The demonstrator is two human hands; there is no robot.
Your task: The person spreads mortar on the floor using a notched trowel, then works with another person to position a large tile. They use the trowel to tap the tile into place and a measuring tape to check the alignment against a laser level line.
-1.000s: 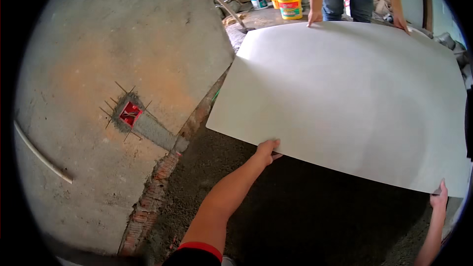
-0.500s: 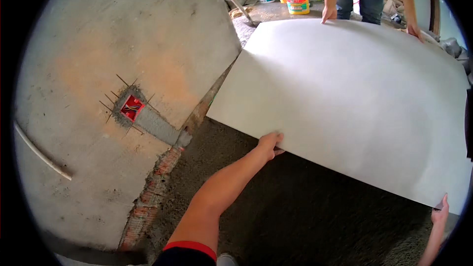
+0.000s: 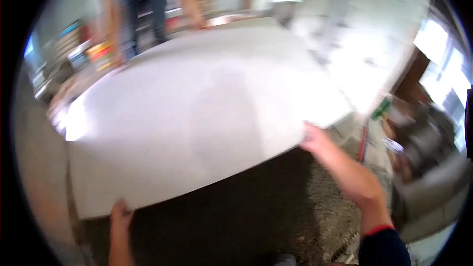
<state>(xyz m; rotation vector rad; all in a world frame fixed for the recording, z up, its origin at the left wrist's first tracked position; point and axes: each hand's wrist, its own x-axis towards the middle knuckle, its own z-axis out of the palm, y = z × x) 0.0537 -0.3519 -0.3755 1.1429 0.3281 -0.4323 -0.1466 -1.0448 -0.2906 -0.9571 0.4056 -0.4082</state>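
A large pale floor tile spans the middle, raised over a dark mortar bed. My left hand grips its near edge close to the left corner, thumb on top. My right hand is closed on the same edge farther right, thumb above and fingers hidden beneath. Across the tile stands another person, blurred by motion, with one hand on the far edge and the other arm reaching down at the far left.
A bare wall runs along the left. Behind the tile's far left stands a yellow bucket. To the right lie a red bar-like thing, a green object and a blurred dark heap.
My view has swung to the right, so the tile, bucket and other person appear farther left. Both my hands keep their hold on the tile's near edge.
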